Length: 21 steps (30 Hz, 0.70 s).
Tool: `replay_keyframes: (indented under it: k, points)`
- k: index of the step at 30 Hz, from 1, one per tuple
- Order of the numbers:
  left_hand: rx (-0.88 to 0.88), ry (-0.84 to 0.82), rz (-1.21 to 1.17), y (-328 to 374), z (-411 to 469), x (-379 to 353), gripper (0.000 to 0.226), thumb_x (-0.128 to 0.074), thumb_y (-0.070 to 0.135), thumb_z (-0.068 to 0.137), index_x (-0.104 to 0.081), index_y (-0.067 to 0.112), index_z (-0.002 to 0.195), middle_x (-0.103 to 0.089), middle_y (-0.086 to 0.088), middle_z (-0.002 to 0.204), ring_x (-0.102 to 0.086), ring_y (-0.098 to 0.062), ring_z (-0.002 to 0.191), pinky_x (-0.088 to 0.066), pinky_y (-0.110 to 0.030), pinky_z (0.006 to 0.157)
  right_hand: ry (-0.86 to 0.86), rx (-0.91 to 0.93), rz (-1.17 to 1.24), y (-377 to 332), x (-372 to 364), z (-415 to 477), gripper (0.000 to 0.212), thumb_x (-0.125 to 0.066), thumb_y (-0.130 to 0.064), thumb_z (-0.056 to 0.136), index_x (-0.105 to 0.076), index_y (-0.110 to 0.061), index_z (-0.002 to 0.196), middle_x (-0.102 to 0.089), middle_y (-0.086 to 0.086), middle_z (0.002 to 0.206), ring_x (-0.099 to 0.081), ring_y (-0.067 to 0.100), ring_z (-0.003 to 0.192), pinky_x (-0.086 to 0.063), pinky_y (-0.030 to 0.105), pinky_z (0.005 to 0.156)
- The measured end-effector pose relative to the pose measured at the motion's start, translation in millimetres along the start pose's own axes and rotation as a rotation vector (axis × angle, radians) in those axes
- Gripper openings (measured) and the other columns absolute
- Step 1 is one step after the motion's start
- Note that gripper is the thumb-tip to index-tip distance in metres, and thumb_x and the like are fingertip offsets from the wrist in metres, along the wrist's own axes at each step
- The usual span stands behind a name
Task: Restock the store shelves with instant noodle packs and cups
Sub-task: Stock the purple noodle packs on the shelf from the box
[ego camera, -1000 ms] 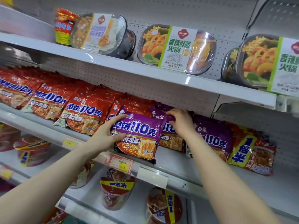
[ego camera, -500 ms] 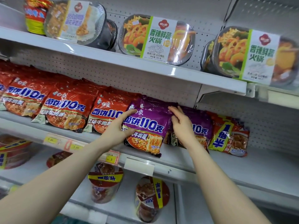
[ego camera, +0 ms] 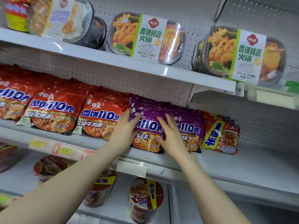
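Note:
A purple instant noodle pack (ego camera: 148, 125) leans at the front of its row on the middle shelf (ego camera: 226, 164). My left hand (ego camera: 125, 128) lies flat on its left edge, fingers spread. On the pack's right side my right hand (ego camera: 171, 135) also lies flat, fingers apart. A second purple pack (ego camera: 189, 126) leans right behind my right hand. Red noodle packs (ego camera: 53, 110) fill the shelf to the left. A red and yellow pack (ego camera: 221, 133) stands at the row's right end.
Hot pot bowls (ego camera: 145, 38) with green and white sleeves stand on the top shelf. Noodle cups (ego camera: 145, 198) lie on the lower shelf under my arms. Price tags (ego camera: 64, 151) line the middle shelf's front edge. Bare shelf stretches right of the packs.
Both hands have pushed the purple pack back into the row; they now rest flat on its face. The camera view has shifted right and closer.

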State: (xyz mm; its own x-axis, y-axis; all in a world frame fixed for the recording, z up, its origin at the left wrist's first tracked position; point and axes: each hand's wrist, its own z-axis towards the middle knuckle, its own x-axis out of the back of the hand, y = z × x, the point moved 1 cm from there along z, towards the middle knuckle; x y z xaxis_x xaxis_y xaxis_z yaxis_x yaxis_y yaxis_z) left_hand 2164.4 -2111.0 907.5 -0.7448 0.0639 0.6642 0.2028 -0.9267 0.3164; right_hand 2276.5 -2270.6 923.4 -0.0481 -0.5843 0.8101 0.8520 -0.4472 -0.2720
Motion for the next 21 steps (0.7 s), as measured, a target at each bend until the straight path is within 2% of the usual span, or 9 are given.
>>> replay_keyframes:
  k: [2, 4, 7, 10, 13, 17, 21]
  points:
    - [-0.08, 0.008, 0.095, -1.0, -2.6, 0.1, 0.073, -0.078, 0.016, 0.08, -0.046, 0.015, 0.145, -0.025, -0.021, 0.157, -0.019, -0.042, 0.146, -0.027, -0.056, 0.116, 0.047, 0.01, -0.054, -4.1, -2.7, 0.5, 0.082, -0.071, -0.025, 0.09, -0.023, -0.03, 0.156, 0.001, -0.001, 0.166, -0.001, 0.019, 0.152, -0.009, 0.035, 0.12]
    - [-0.143, 0.004, 0.169, 0.0, -7.0, 0.5, 0.073, -0.084, 0.021, 0.072, -0.053, 0.015, 0.138, -0.034, -0.02, 0.153, -0.027, -0.042, 0.142, -0.036, -0.054, 0.109, 0.114, -0.002, -0.123, -9.7, -4.6, -1.6, 0.077, -0.071, -0.026, 0.09, -0.029, -0.026, 0.155, -0.006, 0.005, 0.166, -0.014, 0.026, 0.151, -0.023, 0.038, 0.118]
    - [-0.193, -0.048, 0.232, 0.2, -12.8, -1.9, 0.079, -0.09, 0.026, 0.059, -0.058, 0.016, 0.131, -0.05, -0.017, 0.139, -0.046, -0.039, 0.126, -0.051, -0.051, 0.093, 0.149, -0.049, -0.192, -18.4, -9.5, -5.9, 0.069, -0.068, -0.033, 0.091, -0.033, -0.024, 0.151, -0.022, 0.012, 0.157, -0.036, 0.032, 0.138, -0.043, 0.04, 0.105]
    - [-0.178, -0.069, 0.24, -0.4, -13.2, -5.8, 0.085, -0.092, 0.022, 0.055, -0.055, 0.02, 0.132, -0.053, -0.016, 0.134, -0.051, -0.038, 0.118, -0.056, -0.049, 0.082, 0.061, -0.064, -0.127, -23.3, -17.2, -8.4, 0.075, -0.07, -0.041, 0.088, -0.031, -0.026, 0.151, -0.024, 0.011, 0.152, -0.039, 0.032, 0.132, -0.041, 0.04, 0.105]
    - [-0.159, -0.071, 0.276, 0.9, -8.3, -9.3, 0.087, -0.09, 0.018, 0.059, -0.051, 0.021, 0.137, -0.051, -0.017, 0.136, -0.051, -0.039, 0.117, -0.055, -0.048, 0.079, 0.035, -0.046, -0.134, -26.0, -22.3, -5.9, 0.075, -0.072, -0.034, 0.088, -0.031, -0.024, 0.151, -0.021, 0.011, 0.153, -0.036, 0.033, 0.136, -0.038, 0.04, 0.108]
    - [-0.125, -0.063, 0.327, 4.4, -1.1, -12.9, 0.088, -0.083, 0.013, 0.069, -0.04, 0.025, 0.145, -0.041, -0.014, 0.145, -0.042, -0.035, 0.127, -0.053, -0.043, 0.085, 0.05, -0.046, -0.176, -27.3, -25.5, 2.2, 0.076, -0.073, -0.023, 0.088, -0.03, -0.022, 0.151, -0.02, 0.014, 0.153, -0.036, 0.034, 0.136, -0.039, 0.04, 0.108]
    - [-0.117, -0.068, 0.371, 7.5, 6.5, -18.4, 0.094, -0.082, 0.013, 0.068, -0.034, 0.027, 0.147, -0.034, -0.01, 0.149, -0.038, -0.032, 0.128, -0.049, -0.036, 0.088, 0.053, -0.072, -0.211, -24.4, -29.1, 13.4, 0.075, -0.074, -0.019, 0.087, -0.029, -0.021, 0.148, -0.021, 0.015, 0.149, -0.042, 0.035, 0.129, -0.044, 0.039, 0.101]
